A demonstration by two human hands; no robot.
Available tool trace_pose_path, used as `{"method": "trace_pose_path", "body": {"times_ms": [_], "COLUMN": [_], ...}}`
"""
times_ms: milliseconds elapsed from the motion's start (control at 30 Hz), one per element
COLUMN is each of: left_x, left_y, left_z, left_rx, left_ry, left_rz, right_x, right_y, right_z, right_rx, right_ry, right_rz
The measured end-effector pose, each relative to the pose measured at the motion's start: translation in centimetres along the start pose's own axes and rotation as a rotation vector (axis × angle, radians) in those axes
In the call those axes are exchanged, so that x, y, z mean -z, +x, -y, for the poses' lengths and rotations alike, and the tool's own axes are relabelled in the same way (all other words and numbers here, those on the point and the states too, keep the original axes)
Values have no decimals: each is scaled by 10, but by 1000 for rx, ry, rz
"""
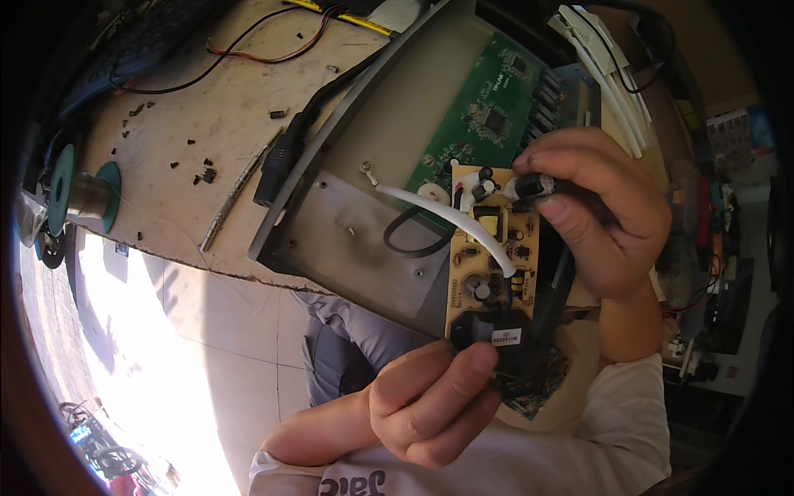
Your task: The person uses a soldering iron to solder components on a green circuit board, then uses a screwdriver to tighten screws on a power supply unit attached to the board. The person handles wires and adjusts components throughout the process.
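A tan power supply circuit board [462, 289] is held up over an open grey metal case [347, 264]. My left hand [434, 401] pinches its lower end, beside a black block with a white label [506, 336]. At the top end, the thumb and fingers of my right hand [612, 215] close around the board's edge by a dark cylindrical capacitor [529, 187]. A white sleeved wire [447, 213] runs from the board to a ring terminal [367, 169] over the case. Inside the case lies a green circuit board [488, 116], partly covered by the tan board and my right hand.
On the wooden table [190, 107] are a black power cord plug [279, 165], a slim metal screwdriver [236, 202], several small screws [203, 175] and a solder wire spool [83, 194]. A white device [600, 66] stands behind the case. Another circuit board [538, 388] shows near my lap.
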State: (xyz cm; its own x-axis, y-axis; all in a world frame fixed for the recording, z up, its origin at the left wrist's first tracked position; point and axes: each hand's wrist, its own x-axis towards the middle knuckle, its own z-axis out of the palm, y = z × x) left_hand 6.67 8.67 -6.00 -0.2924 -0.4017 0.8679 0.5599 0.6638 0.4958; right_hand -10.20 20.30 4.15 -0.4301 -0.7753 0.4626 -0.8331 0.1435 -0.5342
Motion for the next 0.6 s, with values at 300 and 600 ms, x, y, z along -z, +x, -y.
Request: {"method": "trace_pose_path", "body": {"times_ms": [300, 600], "left_x": [-4, 1], "left_y": [-12, -15], "left_z": [9, 9], "left_rx": [-53, -28], "left_ry": [48, 17], "left_rz": [13, 20], "right_x": [1, 1], "right_y": [3, 4], "right_z": [1, -1], "right_rx": [28, 63], "right_ry": [-1, -3], "right_rz": [9, 13]}}
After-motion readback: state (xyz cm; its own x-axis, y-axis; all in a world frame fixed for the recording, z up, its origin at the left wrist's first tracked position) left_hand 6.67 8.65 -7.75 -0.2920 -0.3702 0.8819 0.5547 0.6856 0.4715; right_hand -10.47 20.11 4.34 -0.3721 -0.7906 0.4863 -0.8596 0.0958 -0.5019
